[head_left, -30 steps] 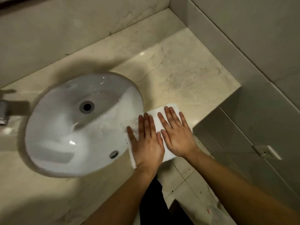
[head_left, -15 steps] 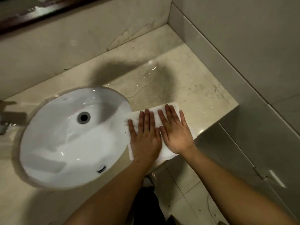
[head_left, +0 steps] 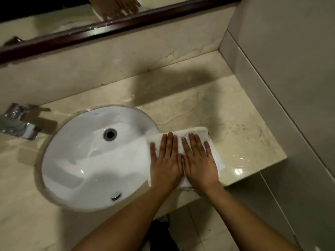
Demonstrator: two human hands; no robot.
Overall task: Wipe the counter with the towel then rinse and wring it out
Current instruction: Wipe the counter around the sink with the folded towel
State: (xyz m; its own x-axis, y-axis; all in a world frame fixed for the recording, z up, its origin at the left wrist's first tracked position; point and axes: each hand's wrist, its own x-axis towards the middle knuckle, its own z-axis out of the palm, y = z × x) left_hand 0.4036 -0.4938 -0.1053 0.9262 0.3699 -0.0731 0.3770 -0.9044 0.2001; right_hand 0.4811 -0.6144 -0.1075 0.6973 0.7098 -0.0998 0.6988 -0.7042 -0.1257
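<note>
Marble counter wet, glossy; left hand and right hand spread flat on towel beside sink.

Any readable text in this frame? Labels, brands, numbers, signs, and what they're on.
None: no text reads anywhere in this view.
towel: plain white, no label showing.
sink: no mark visible.
faucet: blurred, any marking cannot be told.
mirror frame and counter: no text.
</note>
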